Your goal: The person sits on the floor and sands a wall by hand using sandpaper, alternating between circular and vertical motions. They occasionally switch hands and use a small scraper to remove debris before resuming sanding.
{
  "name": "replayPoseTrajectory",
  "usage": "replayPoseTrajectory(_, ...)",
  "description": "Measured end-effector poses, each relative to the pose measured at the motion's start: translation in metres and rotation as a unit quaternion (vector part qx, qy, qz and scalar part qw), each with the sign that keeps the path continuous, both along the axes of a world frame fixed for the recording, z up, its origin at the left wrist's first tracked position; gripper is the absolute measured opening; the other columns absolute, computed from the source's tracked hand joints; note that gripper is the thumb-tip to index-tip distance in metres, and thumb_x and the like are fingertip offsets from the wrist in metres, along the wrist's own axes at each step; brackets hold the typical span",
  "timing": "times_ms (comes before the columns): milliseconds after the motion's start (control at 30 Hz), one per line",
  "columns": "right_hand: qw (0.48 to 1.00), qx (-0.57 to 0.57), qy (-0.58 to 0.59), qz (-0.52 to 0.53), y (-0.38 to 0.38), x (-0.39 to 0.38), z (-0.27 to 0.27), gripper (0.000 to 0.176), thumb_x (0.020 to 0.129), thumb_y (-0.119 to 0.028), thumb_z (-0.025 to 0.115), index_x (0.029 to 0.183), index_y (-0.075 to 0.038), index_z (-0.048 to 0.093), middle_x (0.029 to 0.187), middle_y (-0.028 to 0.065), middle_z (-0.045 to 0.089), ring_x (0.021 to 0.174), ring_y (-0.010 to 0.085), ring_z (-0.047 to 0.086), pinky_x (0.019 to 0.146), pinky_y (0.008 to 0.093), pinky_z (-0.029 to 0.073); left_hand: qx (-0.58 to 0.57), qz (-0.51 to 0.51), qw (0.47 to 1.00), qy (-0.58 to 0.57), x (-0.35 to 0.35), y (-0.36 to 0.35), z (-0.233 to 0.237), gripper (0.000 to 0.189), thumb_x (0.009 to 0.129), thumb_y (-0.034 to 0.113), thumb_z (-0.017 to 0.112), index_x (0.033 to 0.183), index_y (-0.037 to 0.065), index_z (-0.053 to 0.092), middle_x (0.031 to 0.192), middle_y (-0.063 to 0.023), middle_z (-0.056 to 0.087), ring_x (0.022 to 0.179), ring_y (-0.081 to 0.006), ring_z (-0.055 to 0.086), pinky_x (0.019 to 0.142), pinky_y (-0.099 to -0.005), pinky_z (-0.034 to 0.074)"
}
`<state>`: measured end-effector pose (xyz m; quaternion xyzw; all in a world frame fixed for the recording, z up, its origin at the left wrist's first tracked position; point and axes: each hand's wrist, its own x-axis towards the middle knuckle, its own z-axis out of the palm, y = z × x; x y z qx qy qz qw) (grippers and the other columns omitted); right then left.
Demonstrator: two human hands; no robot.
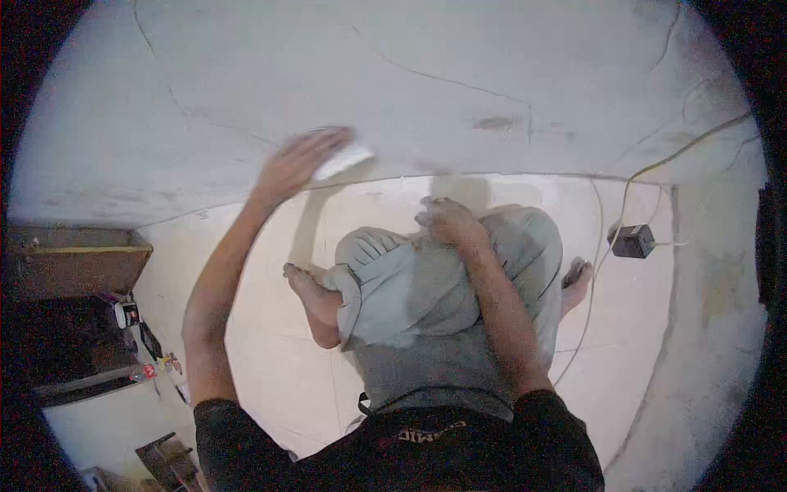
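Note:
My left hand (305,160) reaches up to the wall (443,98), its fingers laid over a white flat piece (346,161). Motion smears both the hand and this piece, and its kind does not show. Over my lap, my right hand (451,221) is held in front of the grey trousers (426,287), between the knees. Its fingers are curled, and I cannot tell what, if anything, is in them.
I sit cross-legged on a pale floor (303,394) close to the wall. At the right, a black box (631,241) has cables running from it up the wall. A wooden shelf (82,262) and small items stand at the left.

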<state>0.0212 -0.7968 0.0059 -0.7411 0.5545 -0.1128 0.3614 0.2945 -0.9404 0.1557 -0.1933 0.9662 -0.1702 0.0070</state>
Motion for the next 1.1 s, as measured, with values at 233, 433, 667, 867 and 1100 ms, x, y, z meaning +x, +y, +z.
replayPoseTrajectory(233,0.999,0.012,-0.034,-0.033,-0.006,0.015,0.008,0.047,0.089,-0.035,0.053,0.119,0.001,0.054,0.118,0.0204,0.059,0.112,0.0341,0.054,0.097,0.0411,0.042,-0.072,0.055,0.995,-0.048,0.037,-0.001,-0.007,0.052,0.083,0.014,0.048,0.135,0.009,0.044,0.141,-0.0050,0.042,0.131,-0.0211,0.039,0.110,-0.0392,0.031)
replayPoseTrajectory(433,0.996,0.062,-0.047,-0.049,-0.007,0.008,0.002,0.044,0.092,-0.032,0.049,0.123,-0.001,0.052,0.122,0.0230,0.055,0.118,0.0341,0.051,0.100,0.0420,0.039,-0.055,0.051,0.985,0.153,-0.121,0.031,-0.055,0.059,0.080,0.023,0.055,0.136,0.009,0.045,0.141,-0.0059,0.043,0.130,-0.0199,0.040,0.107,-0.0381,0.032)
replayPoseTrajectory(667,0.994,0.034,-0.075,-0.066,-0.002,0.003,0.010,0.039,0.091,-0.031,0.049,0.116,-0.002,0.058,0.123,0.0185,0.057,0.117,0.0335,0.051,0.101,0.0430,0.037,0.034,-0.050,0.948,0.313,-0.243,0.062,-0.038,0.055,0.083,0.013,0.050,0.137,0.007,0.042,0.141,-0.0071,0.044,0.129,-0.0204,0.042,0.105,-0.0364,0.035)
replayPoseTrajectory(867,0.999,0.035,-0.028,-0.023,-0.004,0.008,-0.025,0.043,0.092,-0.034,0.049,0.120,-0.003,0.056,0.124,0.0184,0.057,0.119,0.0331,0.050,0.102,0.0420,0.036,0.083,-0.002,0.962,0.262,-0.180,0.049,-0.068,0.057,0.080,0.009,0.051,0.136,0.006,0.043,0.141,-0.0083,0.043,0.129,-0.0204,0.042,0.106,-0.0363,0.034)
replayPoseTrajectory(1100,0.994,0.009,-0.084,-0.071,0.000,0.006,-0.026,0.039,0.090,-0.027,0.052,0.119,-0.003,0.056,0.121,0.0214,0.057,0.116,0.0351,0.052,0.102,0.0423,0.037,0.108,0.192,0.919,0.327,-0.119,0.074,-0.112,0.066,0.078,0.005,0.050,0.142,0.010,0.036,0.147,-0.0118,0.033,0.139,-0.0306,0.024,0.110,-0.0527,0.021)
